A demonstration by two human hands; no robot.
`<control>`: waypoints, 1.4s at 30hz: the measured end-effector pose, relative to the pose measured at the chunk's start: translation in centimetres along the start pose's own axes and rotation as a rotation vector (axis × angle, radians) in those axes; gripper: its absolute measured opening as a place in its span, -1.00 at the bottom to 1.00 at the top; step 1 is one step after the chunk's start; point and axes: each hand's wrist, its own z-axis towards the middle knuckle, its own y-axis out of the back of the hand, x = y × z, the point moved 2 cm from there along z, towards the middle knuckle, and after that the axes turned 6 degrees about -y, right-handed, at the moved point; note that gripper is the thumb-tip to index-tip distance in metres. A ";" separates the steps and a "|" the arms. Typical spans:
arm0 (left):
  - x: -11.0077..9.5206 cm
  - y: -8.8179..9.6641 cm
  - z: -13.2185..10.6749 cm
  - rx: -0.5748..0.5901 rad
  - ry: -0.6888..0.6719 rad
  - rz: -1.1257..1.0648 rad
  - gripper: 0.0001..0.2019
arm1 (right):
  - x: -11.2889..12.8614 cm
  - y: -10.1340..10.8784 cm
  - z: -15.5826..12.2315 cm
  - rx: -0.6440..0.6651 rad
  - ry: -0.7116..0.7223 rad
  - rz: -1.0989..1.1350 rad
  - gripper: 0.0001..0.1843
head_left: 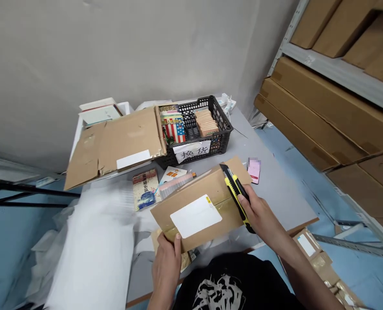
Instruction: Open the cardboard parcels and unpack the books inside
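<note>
A brown cardboard box (200, 193) with a white label and shiny tape is held tilted over the table. My left hand (168, 260) grips its lower left corner, thumb on the front face. In my right hand (257, 211) is a yellow and black utility knife (236, 191), its dark blade end pointing up and left across the box's right side. Whether my right fingers also touch the box is hidden. Behind the box lie a book (144, 189) with a blue picture on its cover and a second, white and blue booklet (172, 173).
A black plastic crate (222, 142) with books and a paper sign stands at the back. Flattened cardboard (126, 137) leans left of it. White foam sheets (97, 249) cover the table's left. A pink-screened phone (254, 171) lies right. Shelves with long boxes (320, 107) stand further right.
</note>
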 end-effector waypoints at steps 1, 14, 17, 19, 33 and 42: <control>-0.1 0.2 0.0 -0.112 -0.103 0.025 -0.40 | 0.5 -0.2 0.1 0.037 0.030 0.025 -0.66; -5.1 1.3 9.2 -0.197 -0.935 0.014 0.28 | 1.6 -3.4 1.9 0.265 0.128 0.040 -0.71; -6.0 1.4 9.8 -0.195 -0.973 0.046 0.37 | 1.2 -2.6 2.0 0.271 0.123 0.030 -0.70; -6.9 1.1 9.3 -0.222 -1.002 0.085 0.40 | 1.0 -2.4 1.9 0.264 0.127 0.026 -0.69; -7.4 -1.1 13.1 -0.461 -0.687 -0.193 -0.36 | 0.0 -1.0 3.9 0.296 0.185 0.000 -0.67; -7.2 -2.4 14.2 -0.502 -0.576 -0.165 -0.50 | 0.2 1.4 3.4 0.247 0.217 -0.225 -0.49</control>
